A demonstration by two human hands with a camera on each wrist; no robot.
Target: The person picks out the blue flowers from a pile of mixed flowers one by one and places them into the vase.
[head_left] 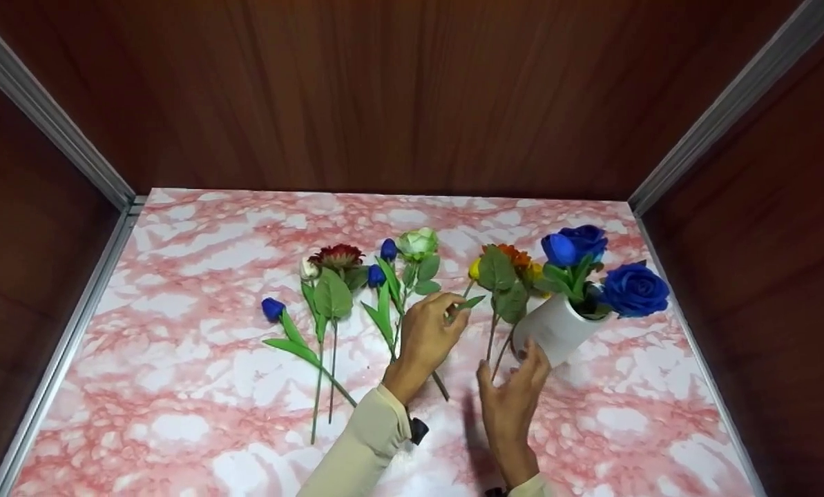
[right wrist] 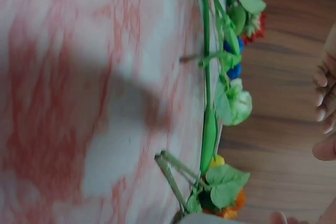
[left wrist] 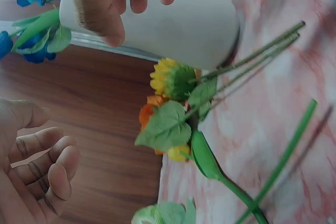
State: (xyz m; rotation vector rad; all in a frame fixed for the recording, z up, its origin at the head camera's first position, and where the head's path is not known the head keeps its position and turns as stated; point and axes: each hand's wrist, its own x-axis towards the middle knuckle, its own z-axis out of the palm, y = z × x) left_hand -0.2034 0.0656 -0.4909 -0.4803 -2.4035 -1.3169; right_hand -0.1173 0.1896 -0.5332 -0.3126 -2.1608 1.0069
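Observation:
My left hand (head_left: 431,335) hovers over the middle of the table, fingers loosely bent and nothing gripped. In the head view its fingertips overlap the tip of a green leaf (head_left: 472,302); the left wrist view shows the palm side bare (left wrist: 37,166). My right hand (head_left: 515,404) is beside the lower part of a white vase (head_left: 557,331), thumb spread away from relaxed fingers. Blue roses (head_left: 635,290) and a blue tulip (head_left: 559,250) stand in the vase. Left of it lie orange (head_left: 512,254) and yellow flowers (left wrist: 170,80) with broad leaves, their stems toward me.
Left of my hands lie a pale green rose (head_left: 418,243), blue tulips (head_left: 376,276), a dark red flower (head_left: 338,256), a white bud (head_left: 309,269) and another blue tulip (head_left: 272,309). Brown wood-grain panels (head_left: 398,96) enclose the pink marbled table (head_left: 197,386) behind and at both sides.

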